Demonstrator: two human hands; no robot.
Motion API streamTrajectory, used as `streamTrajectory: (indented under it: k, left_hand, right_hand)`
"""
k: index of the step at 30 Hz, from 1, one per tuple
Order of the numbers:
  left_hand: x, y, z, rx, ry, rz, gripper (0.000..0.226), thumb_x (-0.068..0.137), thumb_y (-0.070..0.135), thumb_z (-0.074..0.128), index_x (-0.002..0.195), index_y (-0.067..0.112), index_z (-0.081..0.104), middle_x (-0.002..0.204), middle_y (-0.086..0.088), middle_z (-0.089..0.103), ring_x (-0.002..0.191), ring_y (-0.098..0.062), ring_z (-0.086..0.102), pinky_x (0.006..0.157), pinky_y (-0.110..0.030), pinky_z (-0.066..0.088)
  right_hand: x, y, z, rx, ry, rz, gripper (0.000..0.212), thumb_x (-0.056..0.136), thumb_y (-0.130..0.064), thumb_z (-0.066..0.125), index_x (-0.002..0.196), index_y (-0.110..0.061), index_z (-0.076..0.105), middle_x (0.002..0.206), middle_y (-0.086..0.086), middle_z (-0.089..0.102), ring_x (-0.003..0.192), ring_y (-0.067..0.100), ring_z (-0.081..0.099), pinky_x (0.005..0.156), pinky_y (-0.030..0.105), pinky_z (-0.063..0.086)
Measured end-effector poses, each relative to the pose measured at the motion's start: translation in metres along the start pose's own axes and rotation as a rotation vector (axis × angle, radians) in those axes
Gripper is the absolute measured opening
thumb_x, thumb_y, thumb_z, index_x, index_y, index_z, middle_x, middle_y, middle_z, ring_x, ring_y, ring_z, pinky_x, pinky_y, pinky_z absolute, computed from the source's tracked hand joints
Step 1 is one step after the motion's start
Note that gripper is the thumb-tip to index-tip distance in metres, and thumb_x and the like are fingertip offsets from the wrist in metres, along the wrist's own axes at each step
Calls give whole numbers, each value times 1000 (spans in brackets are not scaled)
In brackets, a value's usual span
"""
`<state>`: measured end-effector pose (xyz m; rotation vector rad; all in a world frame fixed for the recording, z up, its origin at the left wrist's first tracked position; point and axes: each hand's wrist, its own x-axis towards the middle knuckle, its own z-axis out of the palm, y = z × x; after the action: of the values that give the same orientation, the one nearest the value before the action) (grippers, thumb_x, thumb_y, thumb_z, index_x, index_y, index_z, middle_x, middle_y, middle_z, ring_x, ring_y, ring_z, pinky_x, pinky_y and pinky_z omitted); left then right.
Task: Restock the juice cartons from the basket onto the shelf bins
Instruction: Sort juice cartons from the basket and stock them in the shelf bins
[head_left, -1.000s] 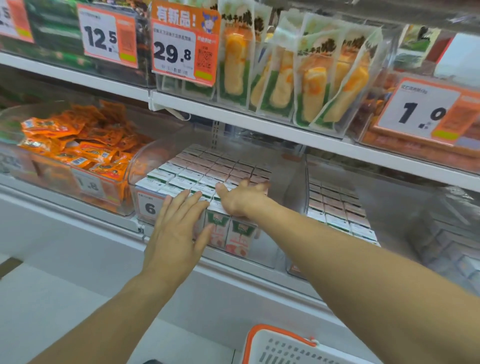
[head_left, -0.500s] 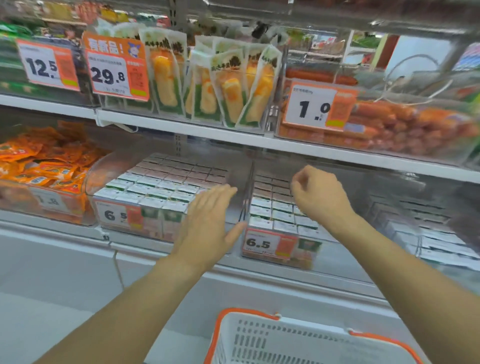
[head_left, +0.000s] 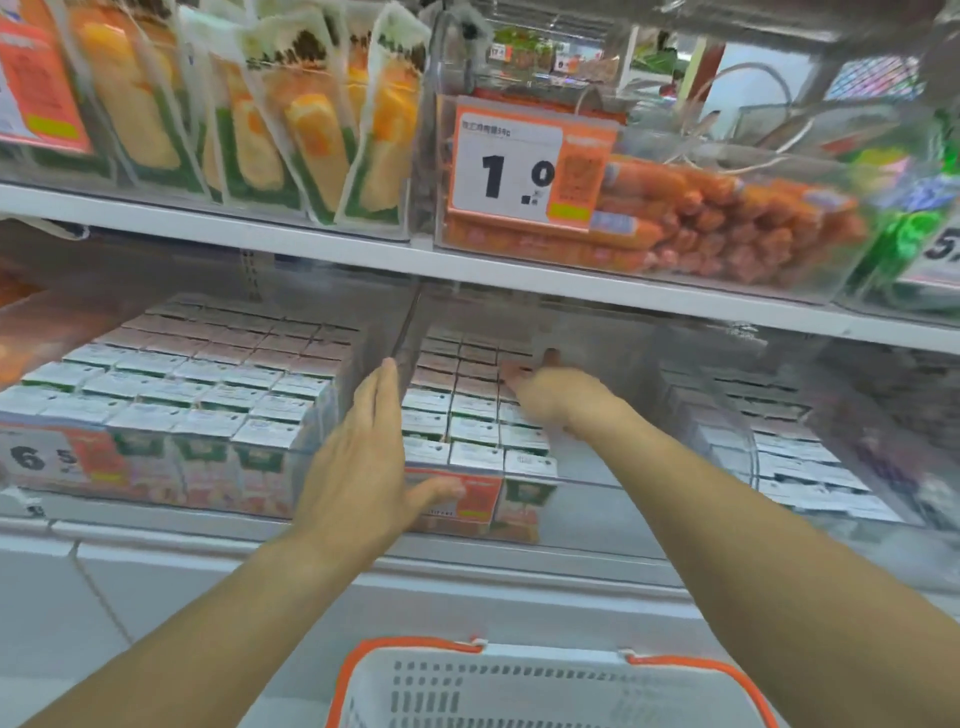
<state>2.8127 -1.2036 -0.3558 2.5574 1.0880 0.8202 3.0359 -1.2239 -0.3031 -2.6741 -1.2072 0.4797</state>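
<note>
Both arms reach forward over a white basket (head_left: 545, 686) with an orange rim, only its near edge showing at the bottom of the view. The left hand (head_left: 363, 467) is flat and open, fingers straight and together, thumb spread out, held at the front of the middle clear bin (head_left: 597, 499) near the divider between it and the left clear bin (head_left: 332, 415); it grips nothing. The right hand (head_left: 550, 389) stretches deeper into the middle bin and rests on the tops of the juice cartons (head_left: 467, 415) packed in rows there; its fingers point away and are blurred, so I cannot tell whether they are closed on a carton. The left bin is filled with more cartons (head_left: 208, 384), standing upright in tight rows. An orange price tag (head_left: 470, 499) on the middle bin's front is partly hidden behind the left thumb. On the shelf above sit packaged corn cobs (head_left: 311, 135) and a bin of sausages (head_left: 727, 218) behind a tag reading 1.0 (head_left: 519, 171).
</note>
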Motion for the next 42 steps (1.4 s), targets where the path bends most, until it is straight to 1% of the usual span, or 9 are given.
streamTrajectory:
  k: [10,15,18,23,26,29,33,38,42]
  left_hand:
    - [-4,1,-3,40,21,17,132,67,77,64,155,18,-14,165,4,0,150,-15,14,113,-29,30]
    - [-5,4,-6,27,-4,0,132,66,79,62,155,19,-14,165,5,0,149,-16,19,111,-30,33]
    - [-6,7,-6,36,-19,-16,131,67,77,63,155,18,-13,165,3,2,148,-20,22,111,-36,34]
    - [-6,19,-14,-21,-89,-88,128,70,63,74,156,16,-9,166,0,-2,150,-24,12,117,-45,23]
    - [-5,40,-15,-101,2,-25,117,72,63,73,157,19,6,165,3,2,151,-13,1,123,-47,9]
    - [-1,94,-6,-275,85,157,97,71,58,65,153,20,28,159,4,26,146,-11,24,119,-40,24]
    - [1,166,28,-279,-21,415,91,74,58,64,148,14,35,155,1,34,142,-12,33,116,-32,30]
    - [21,235,72,-290,-302,451,118,69,66,75,156,18,12,164,6,6,150,-8,8,121,-24,13]
    - [43,249,98,-288,-373,364,133,61,66,80,156,18,1,164,4,1,148,-2,-3,113,-17,3]
  right_hand:
    - [54,-7,1,40,-22,-162,80,100,-63,28,158,-12,8,162,8,23,144,30,33,111,33,31]
    - [15,3,-13,0,-126,-181,69,103,-55,30,158,-24,3,161,3,26,134,32,46,97,36,48]
    - [-22,-1,0,-126,-203,-231,71,103,-55,27,158,-14,8,164,7,19,143,31,35,113,36,34]
    - [-50,17,2,218,-191,-200,78,99,-57,40,158,-22,4,159,11,30,111,32,62,88,40,58]
    - [-94,47,-23,209,23,-463,68,100,-47,48,156,-23,19,149,14,42,110,28,62,98,38,50]
    - [-138,113,-47,203,394,-679,40,97,-25,58,135,-22,51,119,2,61,94,15,62,89,27,47]
    - [-152,222,-74,224,566,-418,18,95,-19,59,113,-17,65,101,-3,67,92,13,62,80,27,50]
    - [-107,316,-78,-25,74,28,64,99,-58,37,156,-31,22,151,12,42,145,34,22,112,50,32]
    - [-80,308,-68,34,76,48,73,99,-57,40,158,-23,15,141,14,53,120,32,57,85,34,50]
